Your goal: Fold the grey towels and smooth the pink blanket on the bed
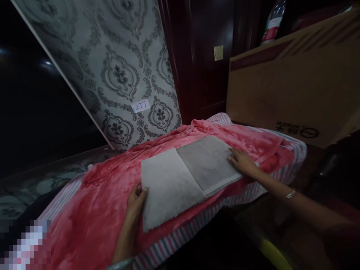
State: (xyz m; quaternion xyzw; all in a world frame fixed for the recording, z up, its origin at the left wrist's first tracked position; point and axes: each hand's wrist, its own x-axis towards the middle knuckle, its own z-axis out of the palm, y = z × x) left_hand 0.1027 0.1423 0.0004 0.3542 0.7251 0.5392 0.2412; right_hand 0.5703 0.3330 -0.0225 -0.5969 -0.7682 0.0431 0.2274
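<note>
Two grey cloths lie side by side on a pink fleece blanket point(92, 210). The lighter grey cloth point(168, 185) is on the left and the darker grey cloth point(206, 161) on the right, their edges meeting. My left hand point(135, 200) rests against the left edge of the lighter cloth, its thumb on top of the cloth and its fingers tucked at the edge. My right hand point(243, 161) lies flat on the right edge of the darker cloth, fingers stretched out. A bracelet point(290, 194) is on my right wrist.
A striped sheet point(197, 228) shows under the blanket along the near edge. A big cardboard box point(292, 86) stands at the back right. Patterned wallpaper with a "277" label point(140, 105) and a dark wooden door point(208, 56) rise behind. A bottle point(273, 22) stands behind the box.
</note>
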